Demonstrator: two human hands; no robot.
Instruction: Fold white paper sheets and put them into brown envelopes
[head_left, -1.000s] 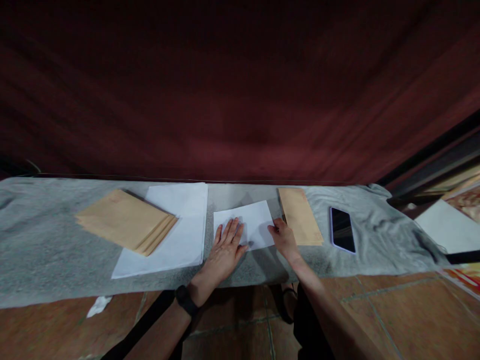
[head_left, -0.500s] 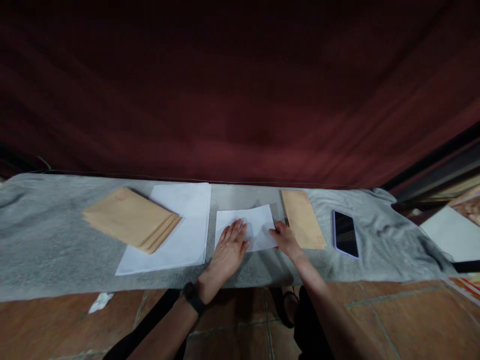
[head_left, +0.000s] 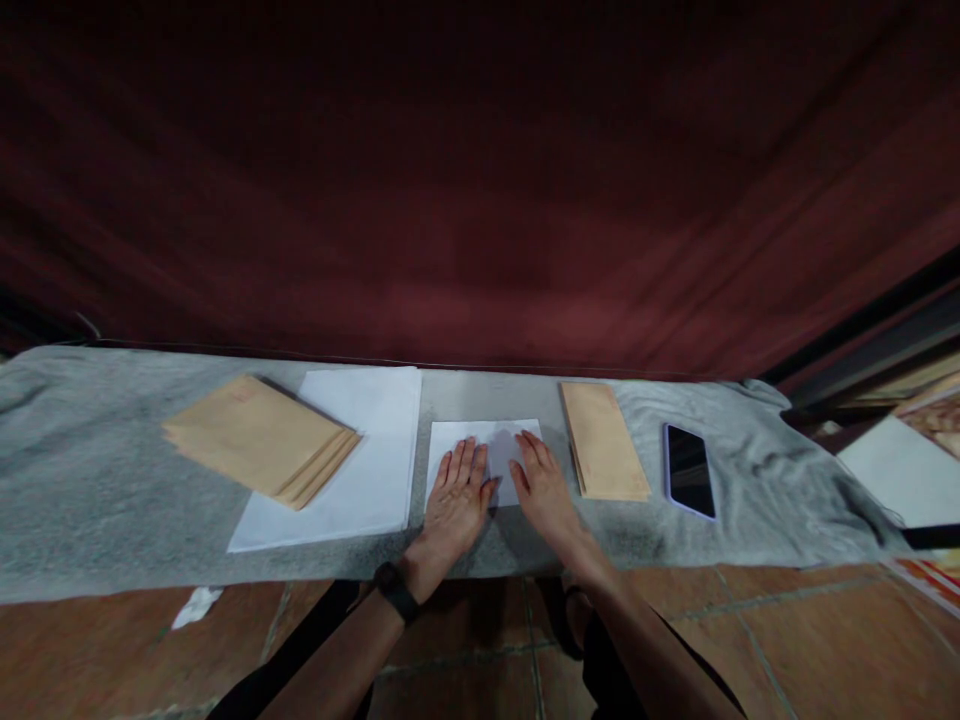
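Both palms are down on a small white sheet of paper point(head_left: 501, 432), which lies flat and looks folded, in front of me. My left hand point(head_left: 456, 492) covers its left half with fingers stretched out. Over the right half rests my right hand point(head_left: 546, 490), its fingers extended and slightly apart. A short stack of brown envelopes point(head_left: 606, 442) lies just right of my right hand. To the left, larger white sheets point(head_left: 375, 450) sit partly under a fanned pile of brown envelopes point(head_left: 259, 435).
A phone in a purple case point(head_left: 690, 470) lies right of the envelopes. Grey cloth point(head_left: 90, 480) covers the narrow table, with a dark red curtain point(head_left: 480, 250) behind it. A crumpled white scrap point(head_left: 197, 606) is on the tiled floor point(head_left: 810, 630).
My right hand has let go of the paper's right edge and moved left, flattening onto the sheet. The paper's right side now lies flatter. My left hand has stayed nearly still.
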